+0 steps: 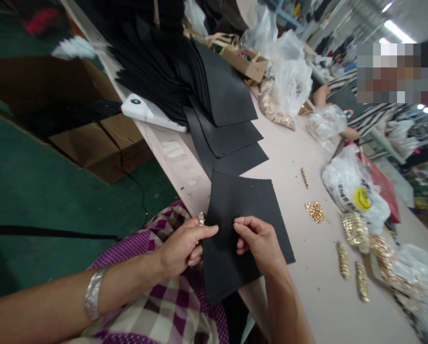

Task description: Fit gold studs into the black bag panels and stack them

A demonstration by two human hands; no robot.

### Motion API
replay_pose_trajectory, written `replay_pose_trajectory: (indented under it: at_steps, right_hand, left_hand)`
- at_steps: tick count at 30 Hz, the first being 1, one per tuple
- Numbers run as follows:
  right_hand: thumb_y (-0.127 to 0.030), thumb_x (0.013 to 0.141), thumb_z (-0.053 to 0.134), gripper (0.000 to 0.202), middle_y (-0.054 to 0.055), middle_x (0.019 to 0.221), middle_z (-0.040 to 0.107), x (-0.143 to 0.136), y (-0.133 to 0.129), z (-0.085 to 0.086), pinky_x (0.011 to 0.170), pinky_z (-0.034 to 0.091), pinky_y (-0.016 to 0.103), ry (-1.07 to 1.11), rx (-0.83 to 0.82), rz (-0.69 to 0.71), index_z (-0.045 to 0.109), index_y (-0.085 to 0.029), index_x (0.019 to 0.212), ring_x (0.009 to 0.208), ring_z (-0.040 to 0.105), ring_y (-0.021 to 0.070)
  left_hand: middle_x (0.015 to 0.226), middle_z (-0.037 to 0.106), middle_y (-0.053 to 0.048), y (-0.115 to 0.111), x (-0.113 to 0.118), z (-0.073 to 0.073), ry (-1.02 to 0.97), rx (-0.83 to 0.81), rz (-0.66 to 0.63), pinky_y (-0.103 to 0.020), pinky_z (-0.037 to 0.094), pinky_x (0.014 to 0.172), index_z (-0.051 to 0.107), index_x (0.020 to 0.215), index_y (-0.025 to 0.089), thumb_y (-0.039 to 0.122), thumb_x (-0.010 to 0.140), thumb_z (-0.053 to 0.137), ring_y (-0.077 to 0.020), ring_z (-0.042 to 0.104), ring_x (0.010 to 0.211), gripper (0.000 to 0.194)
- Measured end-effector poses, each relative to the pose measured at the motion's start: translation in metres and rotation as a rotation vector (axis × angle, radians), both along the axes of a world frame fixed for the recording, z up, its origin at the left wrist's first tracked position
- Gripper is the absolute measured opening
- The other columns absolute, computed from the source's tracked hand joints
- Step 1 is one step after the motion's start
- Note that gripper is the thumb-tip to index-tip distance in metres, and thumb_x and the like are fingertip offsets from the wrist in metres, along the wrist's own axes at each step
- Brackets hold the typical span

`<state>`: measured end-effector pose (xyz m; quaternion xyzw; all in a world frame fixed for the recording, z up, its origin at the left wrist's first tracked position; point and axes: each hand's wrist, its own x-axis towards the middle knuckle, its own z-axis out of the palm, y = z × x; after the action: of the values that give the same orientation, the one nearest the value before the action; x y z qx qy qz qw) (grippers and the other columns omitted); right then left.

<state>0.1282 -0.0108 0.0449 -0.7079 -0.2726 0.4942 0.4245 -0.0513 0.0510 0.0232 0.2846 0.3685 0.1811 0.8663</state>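
Observation:
A black panel [246, 205] lies over the table's front edge, near my lap. My left hand [188, 243] grips its left edge, thumb on top and fingers beneath; a gold piece [201, 219] shows beside the fingers. Over the panel's middle, my right hand [255, 239] pinches a tiny gold piece [235, 224] between thumb and forefinger. Just beyond are overlapping black panels [231, 138] and a thick black stack [221, 86]. Small gold pieces [316, 211] form a pile to the right, with a short gold strip [304, 177] above them.
A white device [149, 112] sits by the stack at the table's left edge [178, 162]. Rightward are plastic bags [353, 181], gold strips [343, 260] and a gold bundle [355, 231]. A small cardboard box [246, 64] stands behind. Across the table is a person in striped sleeves [375, 119].

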Motion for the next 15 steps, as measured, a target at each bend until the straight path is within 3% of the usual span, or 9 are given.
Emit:
replay_pose_trajectory:
  at_steps: [7, 15]
  right_hand:
    - [-0.046, 0.069, 0.081, 0.037, -0.005, 0.046, 0.059, 0.0042, -0.0006, -0.0001, 0.038, 0.049, 0.018, 0.061, -0.026, 0.034, 0.07, -0.015, 0.087, 0.036, 0.054, 0.0091]
    - [-0.038, 0.067, 0.085, 0.037, -0.008, 0.061, 0.06, 0.0025, -0.0031, 0.0005, 0.039, 0.053, 0.019, 0.11, 0.077, -0.011, 0.058, -0.019, 0.085, 0.042, 0.057, 0.0087]
  left_hand:
    - [0.048, 0.04, 0.012, 0.0038, -0.0029, -0.0074, -0.052, 0.008, -0.097, -0.014, 0.014, 0.031, 0.051, 0.079, 0.02, 0.045, 0.069, 0.076, -0.0018, 0.019, 0.032, 0.037]
    - [0.057, 0.046, 0.01, 0.0042, -0.0056, -0.007, -0.096, 0.156, -0.195, -0.014, 0.019, 0.031, 0.057, 0.093, 0.019, 0.047, 0.077, 0.07, -0.0018, 0.023, 0.035, 0.034]
